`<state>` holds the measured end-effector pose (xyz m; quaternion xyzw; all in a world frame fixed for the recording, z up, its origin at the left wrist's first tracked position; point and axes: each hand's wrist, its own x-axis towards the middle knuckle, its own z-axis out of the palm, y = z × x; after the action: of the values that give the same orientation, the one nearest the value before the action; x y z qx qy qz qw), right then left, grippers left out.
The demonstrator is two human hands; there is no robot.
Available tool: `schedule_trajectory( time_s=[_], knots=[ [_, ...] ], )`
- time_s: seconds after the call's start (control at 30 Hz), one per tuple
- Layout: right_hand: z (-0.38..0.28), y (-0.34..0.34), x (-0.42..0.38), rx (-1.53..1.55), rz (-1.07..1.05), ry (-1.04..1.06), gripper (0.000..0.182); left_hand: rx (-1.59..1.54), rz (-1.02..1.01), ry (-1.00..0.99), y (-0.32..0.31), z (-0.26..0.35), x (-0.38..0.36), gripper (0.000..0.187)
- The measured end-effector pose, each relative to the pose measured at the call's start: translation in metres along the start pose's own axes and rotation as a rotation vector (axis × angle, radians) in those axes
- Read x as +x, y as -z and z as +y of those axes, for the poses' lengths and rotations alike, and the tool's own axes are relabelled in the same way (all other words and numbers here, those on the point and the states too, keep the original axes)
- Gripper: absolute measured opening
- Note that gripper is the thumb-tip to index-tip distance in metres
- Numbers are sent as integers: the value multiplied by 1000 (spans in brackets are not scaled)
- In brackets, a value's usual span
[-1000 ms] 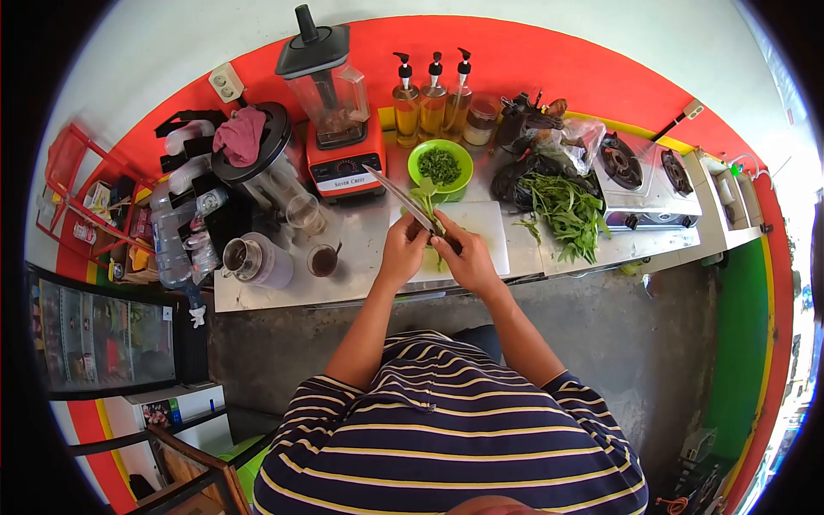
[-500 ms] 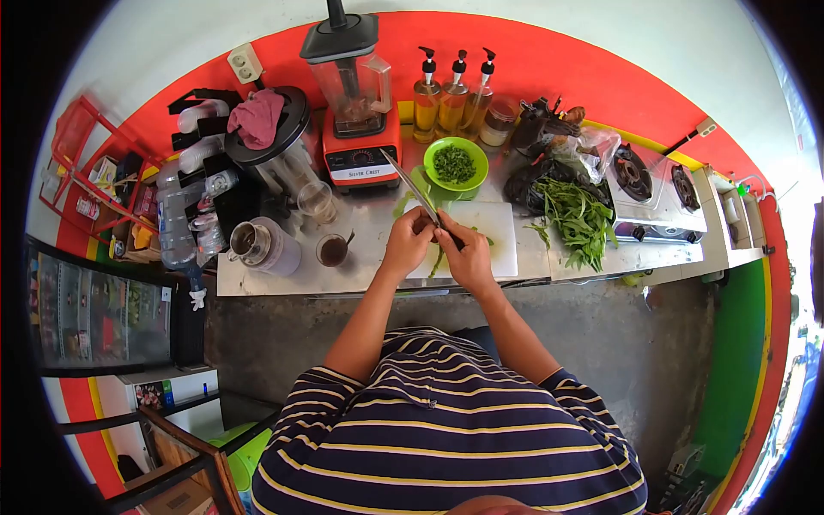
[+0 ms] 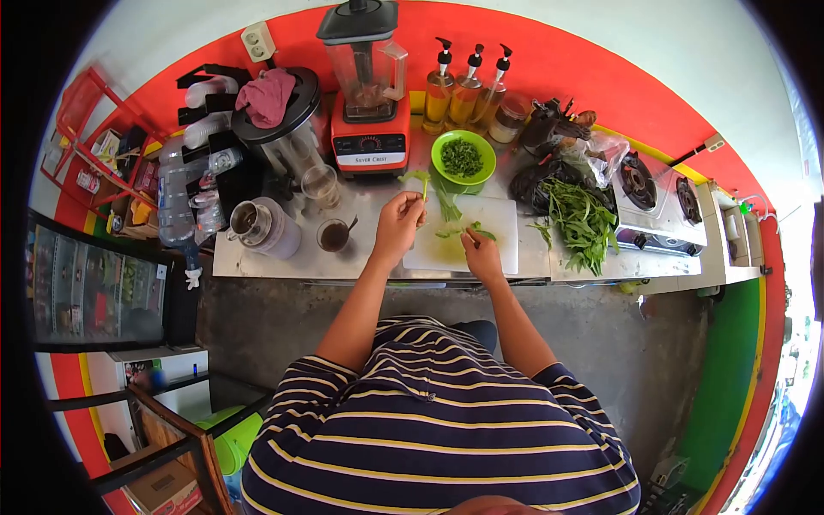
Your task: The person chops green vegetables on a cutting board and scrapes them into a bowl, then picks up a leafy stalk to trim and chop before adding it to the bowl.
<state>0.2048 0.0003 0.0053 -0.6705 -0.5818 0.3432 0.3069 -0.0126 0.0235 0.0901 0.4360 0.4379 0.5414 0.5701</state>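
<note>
My left hand pinches a thin green stem with a leafy top, above the left edge of the white cutting board. My right hand is closed over the right part of the board, its fingertips near green scraps; what it grips, if anything, is hidden. No knife can be made out. Leafy trimmings lie near the board's top edge. Behind them is a green bowl holding chopped greens. A heap of leafy greens lies right of the board.
A red blender stands behind the board, with pump bottles beside it. Left are a glass of dark liquid, a clear cup and a metal-topped jug. A gas stove is at right.
My hands have moved apart, the left slightly left, the right to the right and down. The knife seen between them is no longer visible; a green stem now shows in my left hand.
</note>
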Motion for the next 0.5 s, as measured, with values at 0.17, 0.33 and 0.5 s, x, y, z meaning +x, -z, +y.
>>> schedule_trajectory(
  time_s=[0.17, 0.33, 0.5],
  knots=[
    [2, 23, -10, 135, -141, -72, 50, 72, -24, 4, 2, -1, 3, 25],
    [-15, 89, -24, 303, -321, -142, 46, 97, -97, 20, 1, 6, 7, 25],
    [-48, 131, -48, 412, -208, -146, 41, 19, -137, 77, -12, 9, 5, 28]
  ],
)
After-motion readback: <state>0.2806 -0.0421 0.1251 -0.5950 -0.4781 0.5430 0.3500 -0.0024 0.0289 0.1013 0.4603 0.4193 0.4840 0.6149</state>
